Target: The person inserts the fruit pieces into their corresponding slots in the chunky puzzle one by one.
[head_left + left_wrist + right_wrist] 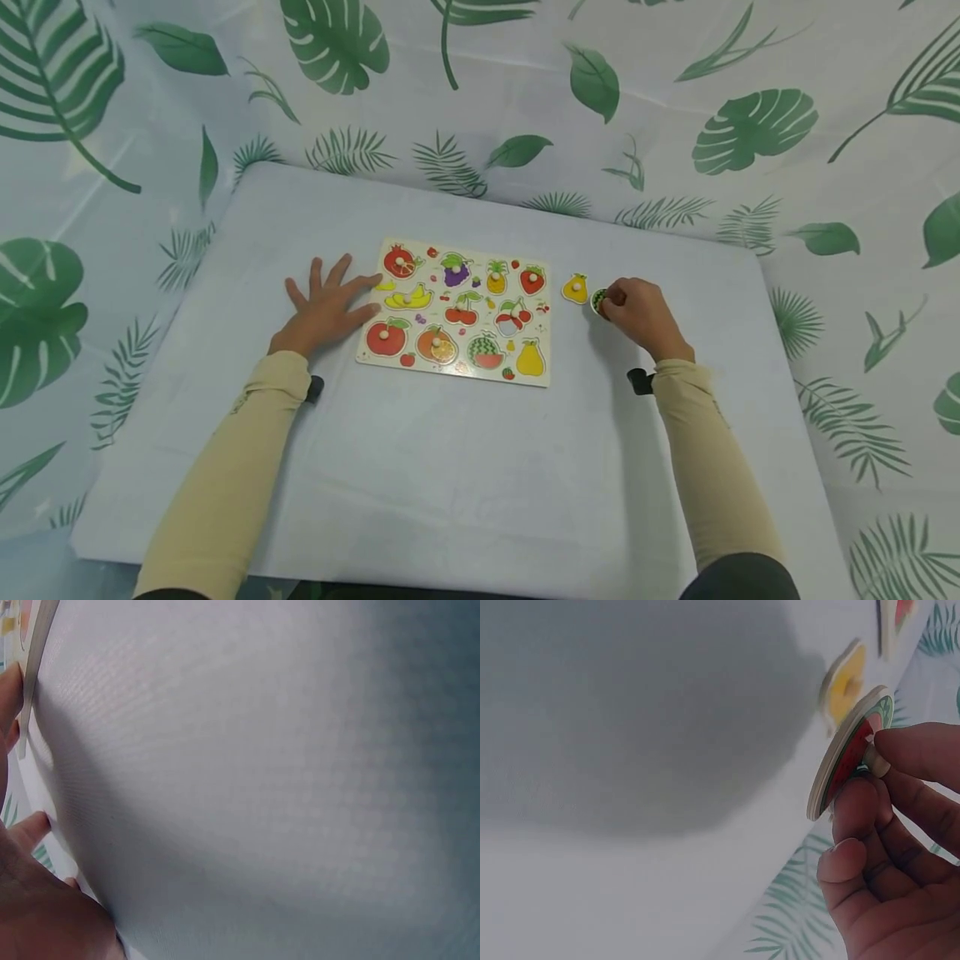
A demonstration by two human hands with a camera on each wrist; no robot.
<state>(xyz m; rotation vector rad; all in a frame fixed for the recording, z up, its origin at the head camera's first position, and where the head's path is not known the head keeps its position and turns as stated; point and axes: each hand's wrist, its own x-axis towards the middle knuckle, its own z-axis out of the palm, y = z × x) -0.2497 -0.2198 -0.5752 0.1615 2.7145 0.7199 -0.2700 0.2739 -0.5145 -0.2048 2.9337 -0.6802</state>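
In the head view my left hand [321, 312] rests with fingers spread at the left edge of a wooden fruit puzzle board [457, 377], thumb and index finger touching it. My right hand [637, 317] is to the right of the board and pinches the small knob of a watermelon puzzle piece [851, 761] between thumb and fingers. That piece is tilted, its red face towards the palm in the right wrist view. A yellow pear puzzle piece [575, 288] with a knob lies on the table between the board and my right hand.
Several fruit pieces with knobs, such as the apple [386, 337] and the orange [437, 344], sit in the board. A white cloth covers the table [450, 467]. Behind it hangs a white curtain [510, 108] with green leaf prints.
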